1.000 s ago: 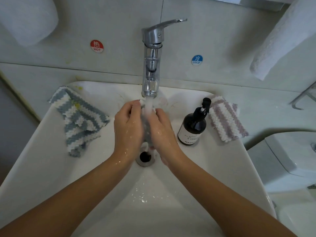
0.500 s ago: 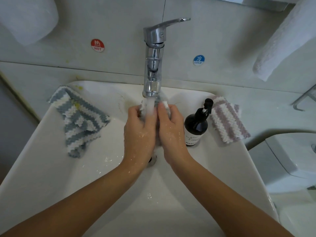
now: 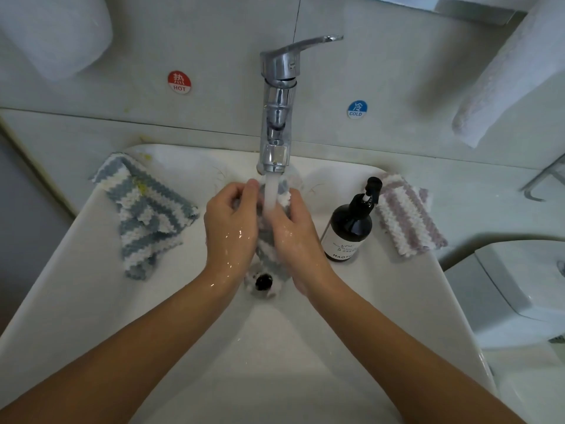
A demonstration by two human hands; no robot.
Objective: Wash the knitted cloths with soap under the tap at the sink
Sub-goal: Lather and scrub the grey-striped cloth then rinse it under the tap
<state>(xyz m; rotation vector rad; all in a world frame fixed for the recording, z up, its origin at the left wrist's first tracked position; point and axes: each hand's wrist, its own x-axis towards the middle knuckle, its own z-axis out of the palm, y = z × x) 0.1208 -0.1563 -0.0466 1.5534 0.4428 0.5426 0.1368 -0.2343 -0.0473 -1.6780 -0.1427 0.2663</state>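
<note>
Dim, cool and slightly soft throughout, with wide-angle bending toward the frame edges. Small wet glints on the left hand (image 3: 230, 228); blurred towel (image 3: 507, 78) at upper right.

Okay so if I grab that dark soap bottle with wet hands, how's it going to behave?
The dark soap bottle looks smooth and glossy, so probably slippery. It stands on the sink's sloping rim, tall with a narrow pump, so a nudge might tip it.

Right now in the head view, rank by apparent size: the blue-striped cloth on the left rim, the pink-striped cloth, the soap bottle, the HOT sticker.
1. blue-striped cloth, largest.
2. pink-striped cloth and soap bottle: look alike, so unranked.
3. HOT sticker, smallest.
</note>
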